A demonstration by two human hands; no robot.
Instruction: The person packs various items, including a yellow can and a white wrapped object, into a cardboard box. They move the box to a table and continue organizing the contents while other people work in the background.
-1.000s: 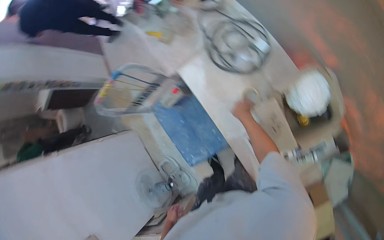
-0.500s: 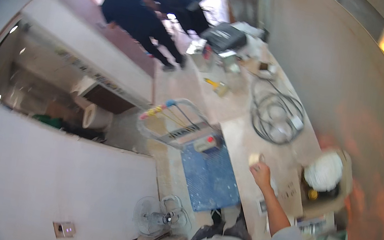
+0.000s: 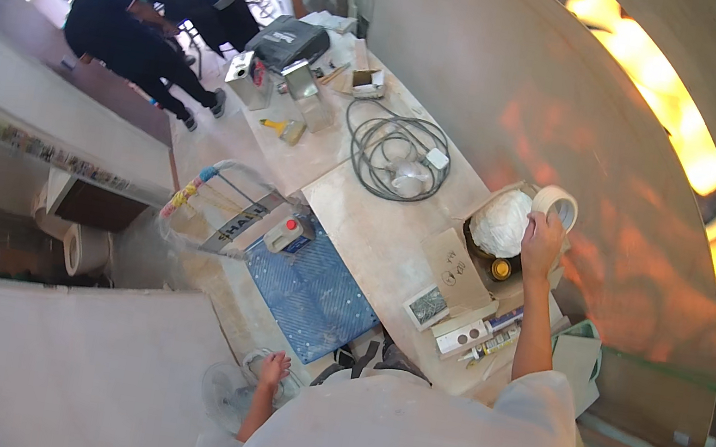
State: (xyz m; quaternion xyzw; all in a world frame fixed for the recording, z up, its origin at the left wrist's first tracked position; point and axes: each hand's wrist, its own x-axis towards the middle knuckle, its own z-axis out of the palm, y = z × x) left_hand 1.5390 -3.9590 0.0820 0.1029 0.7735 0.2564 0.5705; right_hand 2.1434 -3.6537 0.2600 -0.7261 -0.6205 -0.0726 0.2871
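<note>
My right hand (image 3: 542, 241) grips a cream roll of tape (image 3: 547, 195) above the right edge of an open cardboard box (image 3: 457, 273). Inside the box are a white bundled bag (image 3: 500, 222) and a dark container with a yellow cap (image 3: 500, 269); the rest of the contents is hidden. The box sits on a long, pale worktable (image 3: 367, 225). Low on the left, my left hand (image 3: 275, 368) hangs beside my body, holding nothing visible, its fingers loosely bent and apart.
A coiled grey cable (image 3: 352, 152), a yellow-handled brush (image 3: 285, 130), metal cans (image 3: 248, 80) and a black case (image 3: 288, 44) lie farther along the table. Left of it stands a blue platform cart (image 3: 309, 295) carrying a jerrycan (image 3: 286, 236). Two people (image 3: 131, 33) stand at the far left.
My right hand has carried the tape roll from over the table rightward to the box. My left hand has come into clearer view. The whole view has turned to the right.
</note>
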